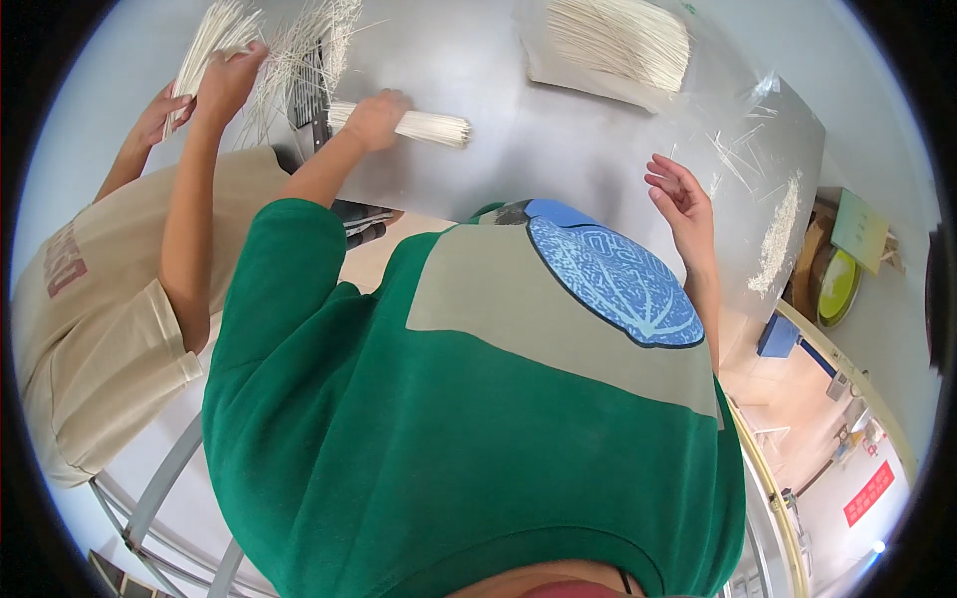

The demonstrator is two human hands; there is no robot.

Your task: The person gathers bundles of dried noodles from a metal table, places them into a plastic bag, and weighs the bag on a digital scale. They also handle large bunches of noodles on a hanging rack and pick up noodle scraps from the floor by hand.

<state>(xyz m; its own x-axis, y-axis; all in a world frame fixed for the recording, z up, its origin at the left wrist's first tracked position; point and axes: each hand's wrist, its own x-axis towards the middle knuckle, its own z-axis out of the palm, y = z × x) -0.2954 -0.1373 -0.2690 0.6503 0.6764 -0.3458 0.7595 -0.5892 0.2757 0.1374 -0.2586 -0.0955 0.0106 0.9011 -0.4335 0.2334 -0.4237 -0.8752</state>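
My left hand (374, 120) is closed over a bundle of dried noodles (435, 129), thin, straight and pale cream, lying crosswise on the metal table (478, 169). The bundle's cut end sticks out to the right of my fingers; its other end shows to the left. Held over the table's front right part, my right hand (684, 202) has its fingers apart and nothing in it. Beyond my hands, at the far right of centre, a large stack of the same noodles (623, 40) rests on a clear plastic sheet (598, 85).
At left, a co-worker's hands (224, 85) hold an upright noodle bundle (209, 45). Loose noodles (294, 70) lie tangled beside them. Broken bits (778, 234) form a strip near the table's right edge. Past that edge stand a green box (859, 231) and a green round container (838, 287).
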